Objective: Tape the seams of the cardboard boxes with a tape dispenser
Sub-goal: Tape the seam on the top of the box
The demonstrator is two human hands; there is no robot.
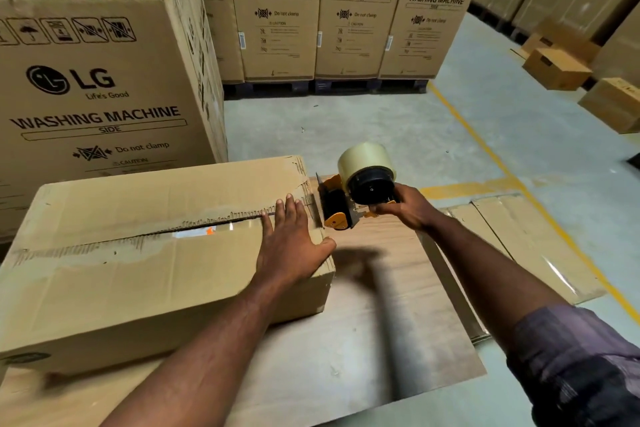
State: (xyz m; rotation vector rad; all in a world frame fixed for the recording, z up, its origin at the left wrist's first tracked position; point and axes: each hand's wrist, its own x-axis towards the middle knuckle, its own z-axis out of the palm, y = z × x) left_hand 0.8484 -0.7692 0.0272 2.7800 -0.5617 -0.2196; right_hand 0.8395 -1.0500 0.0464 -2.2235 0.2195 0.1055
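Note:
A long brown cardboard box (pixel 104 288) lies on a flat cardboard sheet, its top seam slightly apart with a white and orange item showing through the gap. My left hand (pixel 291 243) presses flat on the box's right end, fingers straight beside the seam. My right hand (pixel 405 206) grips the handle of an orange and black tape dispenser (pixel 341 206) carrying a roll of clear tape (pixel 367 158). The dispenser's front sits against the box's right end at the seam.
A tall LG washing machine carton (pixel 104 90) stands just behind the box on the left. More such cartons (pixel 360 21) stand on pallets at the back. Flattened cardboard (pixel 519 243) lies to the right, small boxes (pixel 557 68) farther right, and a yellow floor line (pixel 485 146) crosses the concrete.

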